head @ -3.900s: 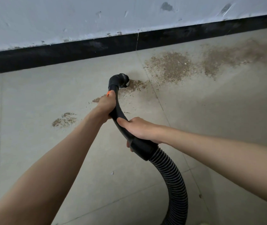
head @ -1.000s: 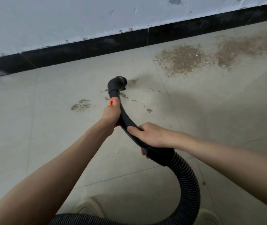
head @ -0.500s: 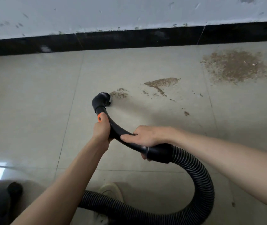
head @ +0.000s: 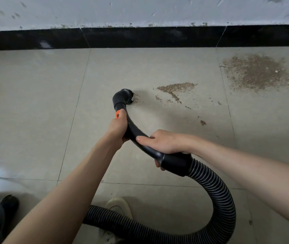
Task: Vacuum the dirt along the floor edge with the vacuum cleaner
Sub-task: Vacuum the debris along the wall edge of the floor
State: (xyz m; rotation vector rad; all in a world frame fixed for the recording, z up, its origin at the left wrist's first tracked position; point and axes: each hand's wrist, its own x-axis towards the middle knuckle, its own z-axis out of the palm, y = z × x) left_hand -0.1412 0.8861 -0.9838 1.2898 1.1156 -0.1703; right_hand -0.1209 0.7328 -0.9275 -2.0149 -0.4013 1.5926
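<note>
A person's left hand [head: 118, 128] grips the curved black wand [head: 140, 141] of a vacuum cleaner just below an orange tab [head: 117, 115] at the centre of the frame, while the right hand [head: 165, 143] wraps around the same wand lower down, beside the collar where the ribbed black hose [head: 216, 196] joins it. The round brush nozzle [head: 124, 97] at the wand's tip rests on the beige tiled floor [head: 34, 111], its bristles touching a few brown crumbs. To its right, a small wedge-shaped dirt patch [head: 175, 88] lies near the nozzle, with scattered specks trailing down toward the right. A larger dirt spread [head: 256, 73] covers the tile in the upper right of the frame, close to the black skirting [head: 140, 37] that runs across the top beneath a scuffed pale wall [head: 140, 11]. The hose loops down the right side and back across the bottom of the frame, passing over a light-coloured shoe [head: 119, 206]. A dark object [head: 8, 202], too unclear to identify, sits in the lower left corner.
</note>
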